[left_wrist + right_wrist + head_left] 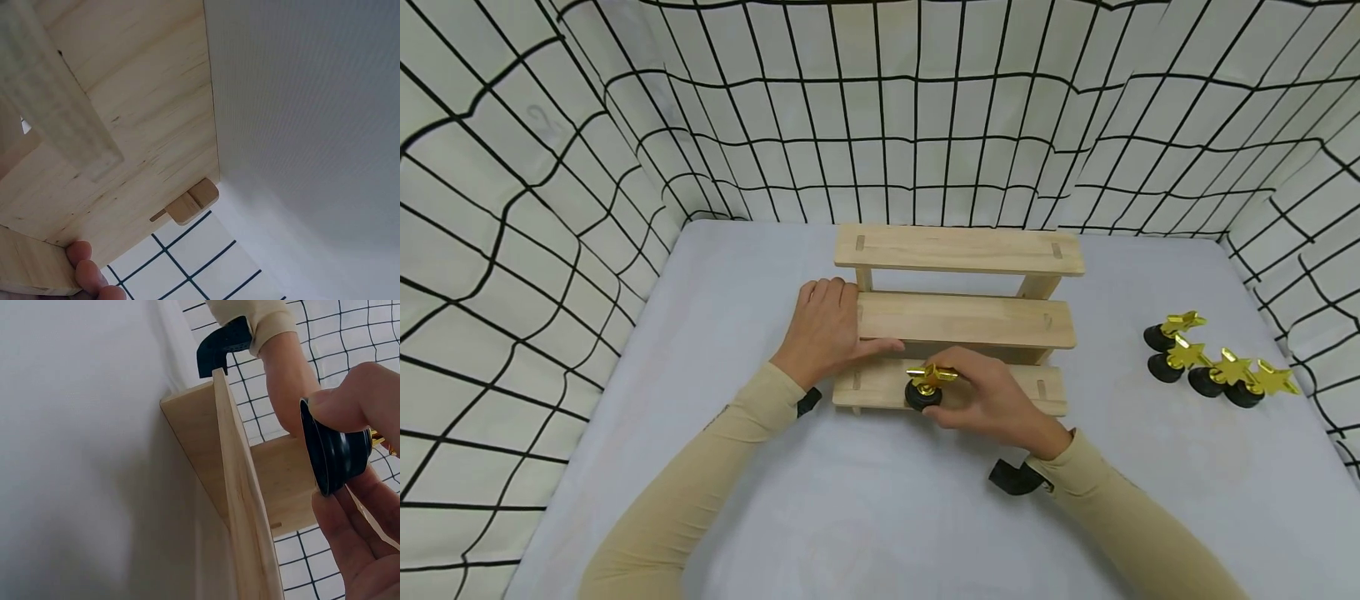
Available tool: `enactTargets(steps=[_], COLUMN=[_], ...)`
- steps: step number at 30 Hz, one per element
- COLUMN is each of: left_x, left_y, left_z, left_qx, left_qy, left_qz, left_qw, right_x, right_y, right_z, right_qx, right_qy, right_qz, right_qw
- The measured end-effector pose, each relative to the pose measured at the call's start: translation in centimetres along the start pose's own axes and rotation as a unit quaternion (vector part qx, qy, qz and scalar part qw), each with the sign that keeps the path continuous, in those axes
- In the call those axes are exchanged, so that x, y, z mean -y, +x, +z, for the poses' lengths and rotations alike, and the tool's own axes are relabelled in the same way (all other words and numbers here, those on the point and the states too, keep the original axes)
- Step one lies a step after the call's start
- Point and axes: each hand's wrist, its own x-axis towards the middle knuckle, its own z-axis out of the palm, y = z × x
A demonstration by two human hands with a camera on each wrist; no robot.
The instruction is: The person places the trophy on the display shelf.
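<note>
Bright even light, soft shadows; wide-angle edge bending; wrist close-ups blurred.

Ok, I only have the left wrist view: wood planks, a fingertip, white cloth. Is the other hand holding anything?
Observer: Yes, the right hand pinches a gold star trophy by its black base, at the lowest step of the wooden three-step stand.
Operator: Is the base down on the step?
Observer: The right wrist view shows the black base apart from the plank's front edge; whether it touches the step, I cannot tell.
Operator: Any more trophies?
Observer: Four more star trophies stand clustered on the white table, right of the stand.
Operator: And my hand?
Observer: The left hand rests on the middle step's left end.
</note>
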Motion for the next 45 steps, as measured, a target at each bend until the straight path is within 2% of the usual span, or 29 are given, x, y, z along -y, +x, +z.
enactTargets(steps=[20, 41, 45], left_x=[-0.1, 0.1, 0.2], left_y=[0.0, -0.3, -0.3], left_z=[0.1, 0.1, 0.0], left_qx=[0.003, -0.005, 0.008], left_qy=[-0.011, 0.005, 0.004], left_qz=[-0.002, 0.011, 0.010], left_qw=[0.9999, 0.9999, 0.9999], right_x=[0.1, -0.2, -0.1], right_y=[1.3, 2.2, 2.4], right_z=[2.4, 3.4, 3.5], right_qx=[0.008, 0.034, 0.036], right_qy=[-0.045, -0.061, -0.063], right_qz=[0.005, 0.035, 0.043], right_qw=[0.999, 0.997, 0.996])
